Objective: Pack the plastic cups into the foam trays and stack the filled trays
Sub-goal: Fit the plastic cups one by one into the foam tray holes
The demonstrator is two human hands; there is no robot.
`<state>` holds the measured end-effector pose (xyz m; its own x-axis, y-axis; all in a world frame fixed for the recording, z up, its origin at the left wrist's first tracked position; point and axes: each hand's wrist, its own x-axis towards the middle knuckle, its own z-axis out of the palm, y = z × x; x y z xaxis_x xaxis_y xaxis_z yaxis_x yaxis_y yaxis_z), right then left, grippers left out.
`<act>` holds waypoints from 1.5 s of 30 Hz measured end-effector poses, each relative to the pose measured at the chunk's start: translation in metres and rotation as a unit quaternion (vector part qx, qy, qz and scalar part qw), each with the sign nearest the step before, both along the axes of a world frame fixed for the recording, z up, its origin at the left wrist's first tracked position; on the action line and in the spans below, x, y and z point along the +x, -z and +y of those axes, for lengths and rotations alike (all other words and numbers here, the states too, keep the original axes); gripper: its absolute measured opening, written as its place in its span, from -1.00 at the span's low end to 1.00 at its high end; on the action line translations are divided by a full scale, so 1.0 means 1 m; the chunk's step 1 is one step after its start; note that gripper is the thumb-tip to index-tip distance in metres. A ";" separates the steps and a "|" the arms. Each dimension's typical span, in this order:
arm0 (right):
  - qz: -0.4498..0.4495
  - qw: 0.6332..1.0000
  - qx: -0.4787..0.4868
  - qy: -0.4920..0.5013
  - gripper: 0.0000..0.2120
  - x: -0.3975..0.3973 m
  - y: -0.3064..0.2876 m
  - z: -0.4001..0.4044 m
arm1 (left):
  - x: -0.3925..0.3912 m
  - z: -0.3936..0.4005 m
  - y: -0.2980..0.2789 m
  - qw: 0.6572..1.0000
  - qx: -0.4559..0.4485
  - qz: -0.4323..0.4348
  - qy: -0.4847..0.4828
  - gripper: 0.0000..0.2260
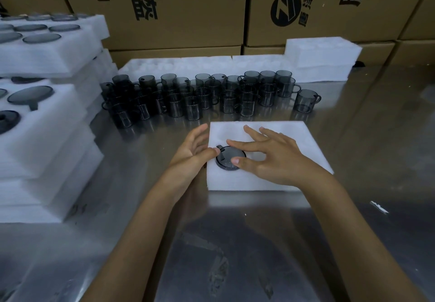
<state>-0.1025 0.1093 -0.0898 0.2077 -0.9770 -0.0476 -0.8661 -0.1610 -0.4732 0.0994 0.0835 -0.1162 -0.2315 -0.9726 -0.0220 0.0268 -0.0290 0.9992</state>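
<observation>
Both hands on foam tray, left hand and right hand flanking cup

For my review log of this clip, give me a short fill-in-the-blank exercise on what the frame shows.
1. The white foam tray under the hands holds ____ dark translucent plastic cup.
2. Loose cups stand ____ the tray.
3. The filled tray stack sits on the person's ____ side.
4. The right hand and left hand both touch the ____.

Missing: one; behind; left; cup
</observation>
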 end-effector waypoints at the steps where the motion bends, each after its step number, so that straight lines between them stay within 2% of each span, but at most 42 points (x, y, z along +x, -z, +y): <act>1: -0.008 1.000 0.000 0.003 -0.59 0.000 0.000 0.000 | 0.002 -0.001 -0.001 1.000 0.006 0.002 0.008 -0.43; 3: -0.027 1.000 -0.014 0.007 -0.60 0.000 0.000 0.003 | 0.005 -0.004 -0.002 0.999 0.020 0.020 0.029 -0.43; 6: -0.052 0.997 -0.064 0.014 -0.60 0.001 0.001 0.009 | 0.005 -0.003 0.002 1.000 0.003 0.018 0.022 -0.55; 8: -0.142 0.986 -0.076 0.045 -0.65 -0.002 -0.002 0.010 | 0.001 -0.002 0.008 1.000 -0.018 0.002 -0.023 -0.62; 10: -0.281 0.949 -0.081 0.115 -0.81 -0.010 -0.006 0.005 | -0.001 -0.004 0.013 0.998 -0.024 0.003 -0.057 -0.70; 11: -0.312 0.931 -0.101 0.164 -0.89 -0.019 -0.007 0.001 | -0.002 -0.006 0.014 0.997 -0.022 0.011 -0.074 -0.74; 13: -0.324 0.898 -0.146 0.259 -0.91 -0.044 -0.006 -0.013 | -0.004 -0.014 0.016 0.993 -0.025 0.007 -0.119 -0.83; 16: -0.334 0.862 -0.132 0.356 -0.78 -0.087 0.007 -0.037 | -0.012 -0.026 0.017 0.979 -0.064 -0.083 -0.177 -0.83; 18: -0.317 0.856 -0.099 0.396 -0.68 -0.109 0.024 -0.049 | -0.016 -0.032 0.017 0.972 -0.072 -0.095 -0.201 -0.81; 21: -0.260 0.855 -0.138 0.427 -0.61 -0.126 0.048 -0.062 | -0.016 -0.040 0.019 0.970 -0.062 -0.078 -0.223 -0.78; 25: -0.096 0.899 -0.158 0.398 -0.46 -0.126 0.050 -0.089 | -0.018 -0.050 0.023 0.962 -0.072 -0.125 -0.231 -0.78; 28: 0.006 0.925 -0.146 0.350 -0.35 -0.126 0.050 -0.109 | -0.023 -0.055 0.025 0.962 -0.071 -0.126 -0.234 -0.79; 31: 0.052 0.929 -0.150 0.334 -0.41 -0.129 0.052 -0.122 | -0.024 -0.059 0.024 0.960 -0.066 -0.129 -0.239 -0.80; 36: -0.020 0.910 -0.221 0.351 -0.69 -0.133 0.056 -0.129 | -0.023 -0.059 0.023 0.962 -0.054 -0.125 -0.239 -0.83; 39: -0.128 0.885 -0.257 0.366 -0.75 -0.134 0.057 -0.122 | -0.022 -0.056 0.020 0.962 -0.052 -0.122 -0.237 -0.84; 42: -0.247 0.844 -0.286 0.380 -0.71 -0.133 0.051 -0.106 | -0.020 -0.053 0.015 0.965 -0.051 -0.103 -0.237 -0.84; 45: -0.310 0.835 -0.316 0.326 -0.43 -0.126 0.018 -0.087 | -0.018 -0.045 0.004 0.968 -0.040 -0.039 -0.246 -0.82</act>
<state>-0.2288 0.0218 -0.1077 -0.5848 -0.6819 0.4393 -0.4868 -0.1382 -0.8625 0.0816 0.0388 -0.1203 0.2587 -0.9642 0.0589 -0.0581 0.0454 0.9973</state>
